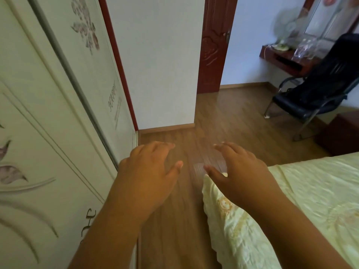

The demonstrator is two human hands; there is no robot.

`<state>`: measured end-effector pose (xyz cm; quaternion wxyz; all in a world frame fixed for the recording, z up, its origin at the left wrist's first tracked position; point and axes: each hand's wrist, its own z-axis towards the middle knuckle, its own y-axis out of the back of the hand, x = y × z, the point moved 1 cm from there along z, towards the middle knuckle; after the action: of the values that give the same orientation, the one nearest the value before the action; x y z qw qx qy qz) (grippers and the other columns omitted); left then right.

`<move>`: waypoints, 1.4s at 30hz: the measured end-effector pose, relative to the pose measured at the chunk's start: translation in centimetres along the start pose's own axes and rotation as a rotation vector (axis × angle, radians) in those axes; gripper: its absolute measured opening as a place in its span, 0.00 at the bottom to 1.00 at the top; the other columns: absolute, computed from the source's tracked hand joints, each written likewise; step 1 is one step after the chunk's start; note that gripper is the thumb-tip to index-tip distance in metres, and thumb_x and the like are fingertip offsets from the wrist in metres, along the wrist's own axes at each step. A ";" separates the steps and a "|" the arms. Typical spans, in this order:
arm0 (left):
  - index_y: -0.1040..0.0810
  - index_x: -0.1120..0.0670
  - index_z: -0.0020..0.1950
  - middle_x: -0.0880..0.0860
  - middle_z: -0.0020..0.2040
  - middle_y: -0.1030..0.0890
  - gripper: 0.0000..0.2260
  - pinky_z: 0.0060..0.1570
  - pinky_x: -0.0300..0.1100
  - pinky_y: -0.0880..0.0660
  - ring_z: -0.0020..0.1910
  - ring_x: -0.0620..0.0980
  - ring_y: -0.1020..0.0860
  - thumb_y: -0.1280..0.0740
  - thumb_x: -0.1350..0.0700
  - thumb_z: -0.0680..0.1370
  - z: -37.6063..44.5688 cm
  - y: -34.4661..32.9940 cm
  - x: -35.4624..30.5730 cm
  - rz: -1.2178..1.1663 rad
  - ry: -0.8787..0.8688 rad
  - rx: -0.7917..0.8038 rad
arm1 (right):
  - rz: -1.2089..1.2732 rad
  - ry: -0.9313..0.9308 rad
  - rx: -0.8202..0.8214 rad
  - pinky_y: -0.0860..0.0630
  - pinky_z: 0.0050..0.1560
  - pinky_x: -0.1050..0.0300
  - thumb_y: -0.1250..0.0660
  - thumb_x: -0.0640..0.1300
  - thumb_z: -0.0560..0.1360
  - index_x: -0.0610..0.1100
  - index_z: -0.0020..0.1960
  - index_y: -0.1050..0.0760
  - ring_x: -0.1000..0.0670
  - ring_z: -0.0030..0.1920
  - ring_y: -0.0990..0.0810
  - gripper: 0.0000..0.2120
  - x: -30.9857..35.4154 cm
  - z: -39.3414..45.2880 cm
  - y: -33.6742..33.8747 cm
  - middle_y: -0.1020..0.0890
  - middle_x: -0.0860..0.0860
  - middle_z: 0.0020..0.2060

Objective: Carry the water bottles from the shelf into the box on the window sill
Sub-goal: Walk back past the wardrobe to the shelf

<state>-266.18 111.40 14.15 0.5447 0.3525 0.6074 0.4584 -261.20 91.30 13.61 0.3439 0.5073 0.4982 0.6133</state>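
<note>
Reaching forward over the floor [174, 220], both hands are held palm-down with fingers spread and loosely bent, holding nothing. The left hand [149, 171] hovers beside the wardrobe [48, 123], a pale sliding-door piece with flower prints that fills the left side of the view. The right hand [239, 171] hangs above the corner of the bed [291, 210], whose light green quilt runs along the lower right. The two hands are near each other but apart, with bare floor showing between them.

The bottles [305, 48], clear and blurred, stand on the shelf [287, 62], a dark red wall-mounted ledge at the upper right, well apart from both hands. A fan [287, 28] stands just beside them on the same shelf. A black chair [318, 88] sits on the floor in front of and below the shelf, partly covering its right end. A dark red door [213, 45] stands open past the white wall [155, 61].
</note>
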 end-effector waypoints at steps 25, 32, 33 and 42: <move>0.40 0.38 0.77 0.41 0.77 0.36 0.28 0.72 0.50 0.37 0.75 0.46 0.37 0.48 0.31 0.78 30.9 -0.3 -1.7 0.125 0.118 -0.015 | 0.084 0.160 -0.011 0.35 0.72 0.45 0.44 0.70 0.76 0.59 0.76 0.40 0.51 0.74 0.34 0.32 -4.2 34.4 1.2 0.36 0.58 0.76; 0.38 0.39 0.77 0.41 0.76 0.35 0.27 0.72 0.50 0.38 0.75 0.46 0.37 0.48 0.33 0.79 39.1 -0.9 -1.7 0.085 0.036 0.006 | 0.053 0.058 -0.012 0.34 0.72 0.45 0.43 0.69 0.77 0.59 0.76 0.40 0.50 0.74 0.33 0.32 -5.6 41.1 1.2 0.35 0.58 0.76; 0.38 0.38 0.77 0.41 0.76 0.36 0.27 0.72 0.50 0.38 0.75 0.46 0.37 0.47 0.33 0.79 40.4 -1.0 -1.7 0.075 0.019 0.022 | 0.052 0.033 -0.010 0.34 0.73 0.44 0.42 0.70 0.76 0.59 0.76 0.41 0.50 0.74 0.33 0.32 -5.6 42.0 1.2 0.35 0.58 0.76; 0.40 0.37 0.77 0.42 0.79 0.39 0.28 0.73 0.51 0.39 0.77 0.49 0.38 0.43 0.33 0.78 55.3 1.4 0.9 0.084 -0.120 0.081 | -0.029 -0.174 -0.039 0.34 0.73 0.42 0.41 0.70 0.75 0.59 0.77 0.42 0.48 0.75 0.34 0.33 -3.1 52.3 2.3 0.36 0.56 0.77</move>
<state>-211.98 122.26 15.86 0.5457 0.4261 0.5765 0.4339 -209.78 101.53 14.38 0.4046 0.5445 0.4617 0.5716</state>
